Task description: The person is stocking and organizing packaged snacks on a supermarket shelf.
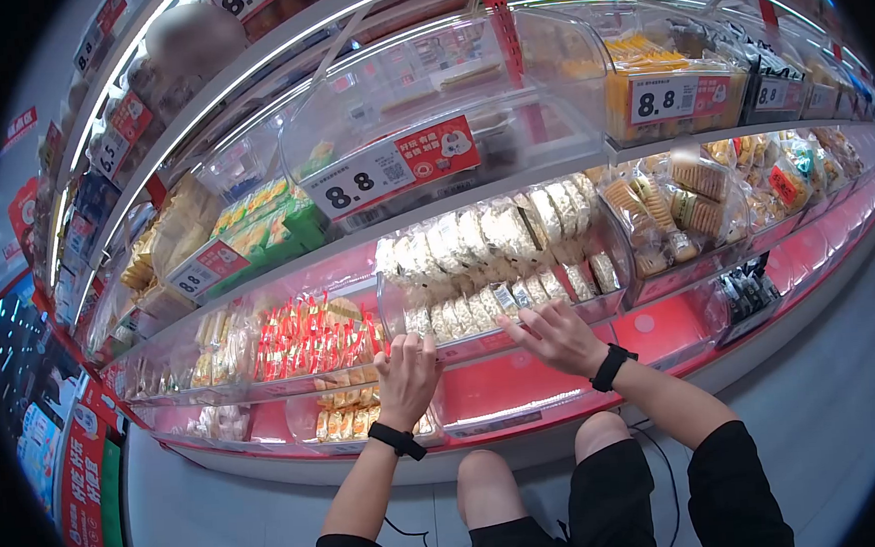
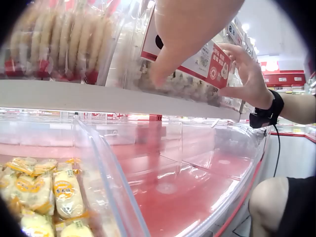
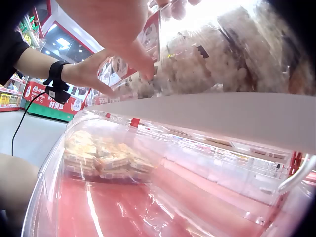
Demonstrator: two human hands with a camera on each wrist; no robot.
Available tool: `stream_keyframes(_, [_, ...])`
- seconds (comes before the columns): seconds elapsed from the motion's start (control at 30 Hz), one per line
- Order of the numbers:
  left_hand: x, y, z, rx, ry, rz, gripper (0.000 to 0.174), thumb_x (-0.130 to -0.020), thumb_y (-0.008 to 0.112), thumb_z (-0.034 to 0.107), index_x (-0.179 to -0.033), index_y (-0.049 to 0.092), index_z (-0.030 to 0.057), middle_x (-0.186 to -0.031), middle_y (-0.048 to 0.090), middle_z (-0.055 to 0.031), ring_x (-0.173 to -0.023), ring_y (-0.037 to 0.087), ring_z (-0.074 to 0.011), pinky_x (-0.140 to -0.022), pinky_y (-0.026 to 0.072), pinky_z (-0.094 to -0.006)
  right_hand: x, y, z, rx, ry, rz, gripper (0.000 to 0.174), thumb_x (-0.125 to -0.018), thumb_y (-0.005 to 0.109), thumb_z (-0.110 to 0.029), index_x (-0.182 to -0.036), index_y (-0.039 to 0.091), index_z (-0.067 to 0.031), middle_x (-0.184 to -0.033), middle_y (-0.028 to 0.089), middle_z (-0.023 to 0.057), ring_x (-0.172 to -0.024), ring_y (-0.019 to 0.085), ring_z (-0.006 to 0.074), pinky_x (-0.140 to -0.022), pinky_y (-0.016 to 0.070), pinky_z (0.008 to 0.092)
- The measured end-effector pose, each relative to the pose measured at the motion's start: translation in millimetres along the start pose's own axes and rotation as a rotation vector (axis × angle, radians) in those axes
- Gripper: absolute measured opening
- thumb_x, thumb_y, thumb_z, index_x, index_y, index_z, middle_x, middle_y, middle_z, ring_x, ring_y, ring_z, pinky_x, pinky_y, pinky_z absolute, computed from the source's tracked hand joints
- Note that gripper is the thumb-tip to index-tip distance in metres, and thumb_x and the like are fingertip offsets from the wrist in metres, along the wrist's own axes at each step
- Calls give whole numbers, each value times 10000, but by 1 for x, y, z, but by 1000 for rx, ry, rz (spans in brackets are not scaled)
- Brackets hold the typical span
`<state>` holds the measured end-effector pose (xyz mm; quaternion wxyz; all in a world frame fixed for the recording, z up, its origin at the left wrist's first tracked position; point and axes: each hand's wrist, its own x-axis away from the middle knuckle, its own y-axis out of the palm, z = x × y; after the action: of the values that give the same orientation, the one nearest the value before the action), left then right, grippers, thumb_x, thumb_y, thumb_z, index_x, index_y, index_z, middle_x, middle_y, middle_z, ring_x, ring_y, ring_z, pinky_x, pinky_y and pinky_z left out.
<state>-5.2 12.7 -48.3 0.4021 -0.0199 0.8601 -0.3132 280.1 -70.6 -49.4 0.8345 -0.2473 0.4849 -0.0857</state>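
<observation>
- At nine o'clock of the hands in the head view, a clear compartment holds red-wrapped snacks, stood on edge in tight rows.
- Below it, at seven o'clock of the left hand, a lower bin holds yellow-wrapped packs. The left wrist view shows these packs heaped at eight o'clock behind a clear divider.
- The left hand, with a black band on the wrist, is at the front of the clear bin. Its fingers are bent and seem hooked over the bin's front lip, though the head view shows only the knuckles.
- The clear bin sits on the middle shelf row, at twelve o'clock of the person's knees and between the two hands. It is filled with pale round crackers in see-through wraps, standing in rows that run from front to back.
- At eleven o'clock of this bin, one shelf up, a white-and-red price label reads 8.8 on the front of another clear box.
- The right hand, also with a black wrist band, lies at the bin's front right corner. Its fingers are spread wide and fairly straight against the front wall, pointing towards ten o'clock.
- At two o'clock of the right hand, the neighbouring bin holds bagged brown biscuits, piled loosely.
- At three o'clock of the right hand, small black packets stand in a row on the red lower shelf.
</observation>
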Motion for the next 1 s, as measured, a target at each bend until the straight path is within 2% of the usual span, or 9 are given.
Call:
stream_keyframes(0.3, [-9,-9,-8,70,156,127,545,-749,758,234,-1221,512,117,-1121,524,-101,-996,559,-272,-778,378,-467,-4,-3,6,67,-92,47,480,-870,577,-176,-1350,560,-171,-1056,559,50,-808,537,171,-704,442,341])
stream_keyframes(0.43, [-10,-8,-9,71,176,134,563,-749,749,224,-1248,509,123,-1129,524,-97,-975,563,-272,-778,389,-464,-4,-3,7,72,-103,69,471,-873,578,-183,-1343,561,-195,-1040,556,44,-804,536,165,-683,436,329])
stream_keyframes(0.53, [-9,-12,-6,-5,191,59,579,-785,694,213,-1322,489,146,-1181,526,-92,-1017,551,-271,-809,386,-451,-4,-3,4,85,-75,25,471,-877,568,-201,-1346,551,-163,-1051,555,50,-827,538,175,-723,437,361])
stream_keyframes(0.6, [-8,-17,2,-106,200,-45,591,-844,617,190,-1412,452,175,-1251,522,-94,-1081,542,-274,-834,385,-428,-5,-5,-11,161,5,-52,468,-884,554,-224,-1341,547,-125,-1098,562,64,-939,543,197,-797,428,402])
stream_keyframes(0.7, [-12,-18,11,-160,302,12,644,-877,555,162,-1496,380,190,-1360,482,-104,-1241,475,-298,-941,368,-445,-15,0,-29,348,-19,-99,496,-897,531,-255,-1357,520,-72,-1196,550,99,-1124,505,244,-920,389,471])
stream_keyframes(0.73, [-13,-14,19,-83,268,-48,682,-883,544,145,-1528,329,194,-1459,396,-125,-1358,386,-338,-1046,346,-549,-19,1,-35,424,-51,-103,511,-901,522,-265,-1366,508,-54,-1234,542,113,-1188,485,262,-964,372,496])
stream_keyframes(0.83, [-18,-6,31,3,174,-113,707,-851,574,120,-1515,339,191,-1492,320,-166,-1414,289,-424,-1105,233,-699,-30,3,-46,376,103,-247,555,-914,509,-275,-1413,454,-40,-1330,486,144,-1285,419,301,-1033,331,540])
stream_keyframes(0.87, [-14,2,33,24,123,-69,741,-843,571,91,-1526,315,216,-1500,272,-181,-1400,268,-481,-1078,202,-774,-29,3,-45,308,129,-251,581,-920,508,-272,-1451,411,-59,-1343,452,155,-1255,435,327,-1021,341,595])
stream_keyframes(1.0, [-14,7,30,-5,87,-6,785,-826,592,103,-1533,293,261,-1473,278,-174,-1384,270,-503,-1057,232,-783,-18,20,-41,263,138,-84,591,-912,537,-257,-1465,401,-100,-1328,444,150,-1229,435,333,-947,387,631])
